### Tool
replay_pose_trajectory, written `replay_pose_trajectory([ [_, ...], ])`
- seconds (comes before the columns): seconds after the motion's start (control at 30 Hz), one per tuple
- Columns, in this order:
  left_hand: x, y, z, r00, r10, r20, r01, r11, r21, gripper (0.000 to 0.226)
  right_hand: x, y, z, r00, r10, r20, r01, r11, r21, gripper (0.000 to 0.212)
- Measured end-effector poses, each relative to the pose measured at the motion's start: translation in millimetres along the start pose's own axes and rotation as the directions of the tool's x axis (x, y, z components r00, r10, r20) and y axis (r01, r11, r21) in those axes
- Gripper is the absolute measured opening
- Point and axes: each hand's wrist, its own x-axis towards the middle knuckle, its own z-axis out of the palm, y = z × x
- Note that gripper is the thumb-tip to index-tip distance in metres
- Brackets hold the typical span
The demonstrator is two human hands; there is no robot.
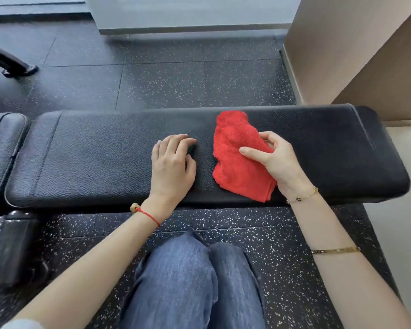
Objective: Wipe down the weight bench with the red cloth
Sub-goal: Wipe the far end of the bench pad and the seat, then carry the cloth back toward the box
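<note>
So the black weight bench runs straight across the view from 9 o'clock to 3 o'clock, pebbled leather-look pad, with a second smaller pad section butting up at the far 9 o'clock end; the red cloth is lying crumpled on top of the pad, just to the 2 o'clock side of dead centre, reaching nearly from the far edge to the near edge.

Right hand is on the cloth's 3 o'clock side, thumb and curled fingers pinching a fold of the terry, so it's definitely gripping it; a thin gold chain bracelet sits on that wrist and a wider gold bangle further down the forearm.

Left hand rests palm-down on the bare pad right at centre, just beside the cloth but not touching it; fingers loose and a little bent, holding nothing; there's a red string bracelet with a bead on that wrist.

Knees in blue jeans at 6 o'clock; dark speckled rubber floor tiles all around; a black metal equipment foot at 10 o'clock; a beige wall corner at 2 o'clock.
</note>
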Motion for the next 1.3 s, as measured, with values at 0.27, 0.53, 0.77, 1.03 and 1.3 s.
replay_pose_trajectory([
  [0.27, 25.7, 19.3, -95.7, 0.994, -0.063, 0.086, 0.062, 0.998, 0.021, 0.033, -33.8, -85.4, 8.9, 0.984, 0.166, 0.067, -0.169, 0.985, 0.038, 0.043],
  [0.53, 52.1, 62.4, -248.2, 0.950, -0.140, 0.277, 0.160, 0.986, -0.048, 0.028, -83.1, -232.1, 6.0, 0.975, 0.166, 0.150, -0.154, 0.984, -0.092, 0.043],
  [0.77, 90.9, 104.1, -401.9, 0.936, -0.194, 0.294, 0.221, 0.973, -0.061, 0.027, -126.9, -385.5, 4.0, 0.961, 0.160, 0.225, -0.138, 0.984, -0.109, 0.043],
  [1.03, 114.6, 138.3, -510.2, 0.962, -0.112, 0.251, 0.136, 0.987, -0.082, 0.026, -162.6, -495.5, 9.9, 0.966, 0.094, 0.241, -0.072, 0.993, -0.098, 0.045],
  [1.3, 86.0, 156.7, -549.2, 0.963, -0.231, 0.142, 0.238, 0.971, -0.036, 0.028, -189.0, -508.8, 8.1, 0.924, 0.056, 0.379, -0.017, 0.994, -0.105, 0.045],
])
